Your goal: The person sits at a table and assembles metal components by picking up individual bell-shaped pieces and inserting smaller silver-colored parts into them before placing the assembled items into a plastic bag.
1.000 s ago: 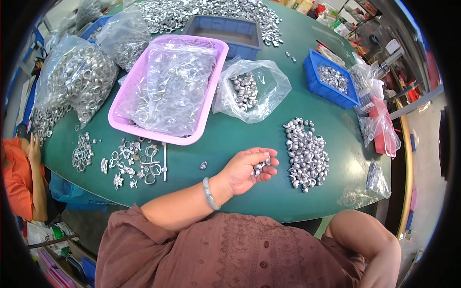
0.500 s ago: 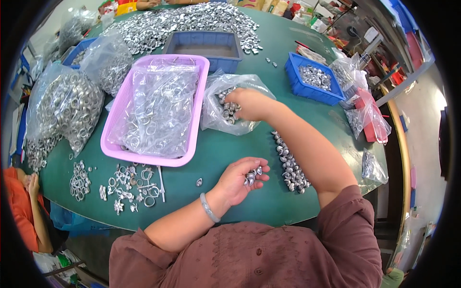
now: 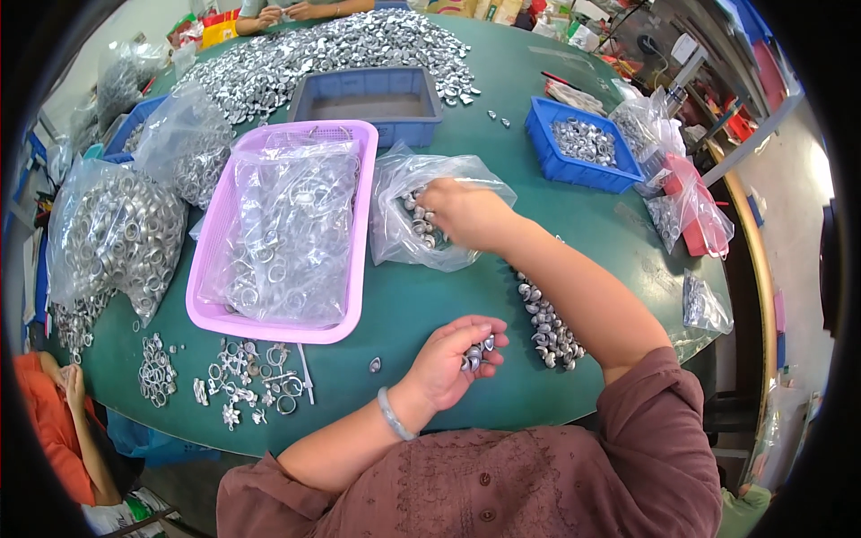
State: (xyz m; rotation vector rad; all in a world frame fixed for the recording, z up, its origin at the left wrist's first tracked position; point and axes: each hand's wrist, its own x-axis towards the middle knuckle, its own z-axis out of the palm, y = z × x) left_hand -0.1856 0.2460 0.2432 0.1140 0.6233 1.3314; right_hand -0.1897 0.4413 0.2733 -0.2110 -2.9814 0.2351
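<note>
My left hand [image 3: 446, 363] is cupped, palm up, over the near part of the table. Several small silver teardrop-shaped metal pieces [image 3: 475, 356] lie within its curled fingers. My right hand [image 3: 471, 213] reaches into the mouth of a clear plastic bag [image 3: 392, 235] full of similar rounded silver pieces [image 3: 423, 231]. Its fingers curl down against the pieces, and the tips are partly hidden and blurred. Under my right forearm runs a band of silver pieces [image 3: 549, 327] laid close together. A single teardrop piece [image 3: 375, 365] rests left of my left hand.
Left of the bag stands a pink basket [image 3: 199, 278] holding bagged rings. Beyond are a grey-blue tray [image 3: 381, 133] and a large silver heap [image 3: 350, 49]. A blue bin [image 3: 574, 177] sits at right. Loose ring parts [image 3: 242, 377] and a stuffed bag [image 3: 121, 238] lie left. Other people sit at the table's edges.
The view has shifted a little, so the table appears lower. My right hand stays in the bag with its fingers slightly moved. My left hand still cups the metal pieces.
</note>
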